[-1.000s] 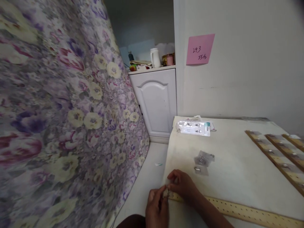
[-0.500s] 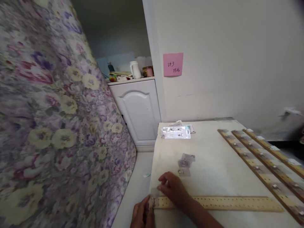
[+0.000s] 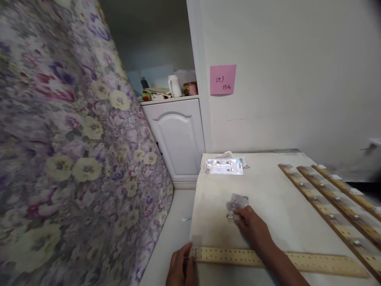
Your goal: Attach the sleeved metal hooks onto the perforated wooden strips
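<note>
A pale wooden strip (image 3: 226,254) with rows of small holes lies across the near part of the table. At its left end my left hand (image 3: 180,266) is closed, thumb and fingers on the strip's end. Beside those fingertips, a clear plastic square with a small metal part (image 3: 196,248) sits on the strip. My right hand (image 3: 253,226) pinches the edge of another small clear piece (image 3: 230,216), which has a shiny metal part. Just beyond it is a small pile of similar clear pieces (image 3: 238,200).
Several wooden strips (image 3: 323,208) carrying clear pieces lie at the right. A blister pack (image 3: 224,167) lies at the table's (image 3: 262,182) back left. A floral curtain (image 3: 74,159) hangs at the left, near a white cabinet (image 3: 177,139). A pink note (image 3: 223,79) is on the wall.
My right hand has moved from above the strip's left end, away and to the right, to the loose clear pieces. My left hand has stayed at the strip's end.
</note>
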Tool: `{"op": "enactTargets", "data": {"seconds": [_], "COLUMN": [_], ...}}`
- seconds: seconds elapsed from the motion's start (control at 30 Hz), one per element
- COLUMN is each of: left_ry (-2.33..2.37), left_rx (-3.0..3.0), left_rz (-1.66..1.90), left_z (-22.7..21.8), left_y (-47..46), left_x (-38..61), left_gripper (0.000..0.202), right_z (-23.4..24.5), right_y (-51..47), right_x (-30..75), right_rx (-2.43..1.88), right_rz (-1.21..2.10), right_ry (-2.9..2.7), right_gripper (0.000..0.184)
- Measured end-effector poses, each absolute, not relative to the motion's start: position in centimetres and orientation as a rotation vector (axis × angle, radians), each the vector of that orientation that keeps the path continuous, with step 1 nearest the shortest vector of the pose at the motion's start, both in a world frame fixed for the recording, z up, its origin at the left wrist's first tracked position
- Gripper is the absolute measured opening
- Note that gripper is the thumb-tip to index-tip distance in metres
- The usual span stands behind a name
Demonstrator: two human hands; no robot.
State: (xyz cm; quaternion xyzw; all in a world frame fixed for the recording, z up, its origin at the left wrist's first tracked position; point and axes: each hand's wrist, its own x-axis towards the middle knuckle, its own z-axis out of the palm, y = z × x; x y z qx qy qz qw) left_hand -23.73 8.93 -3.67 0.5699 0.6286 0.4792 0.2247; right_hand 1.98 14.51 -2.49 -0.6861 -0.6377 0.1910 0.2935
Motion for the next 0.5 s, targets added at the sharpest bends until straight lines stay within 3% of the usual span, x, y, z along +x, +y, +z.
{"op": "enactTargets", "data": {"seconds": [0.5], "left_ry": [1.792], "left_rx": [1.482], "left_rz": [1.232], "left_z": [-1.5], "left_y": [8.3], "left_x": [-23.0], "left_gripper": [0.033], "right_z": [-2.4], "right_y": [14.5], "right_x": [3.0], "right_rx": [-1.892], "right_rz": [0.646], "right_ry": [-1.623], "right_gripper": [0.019]}}
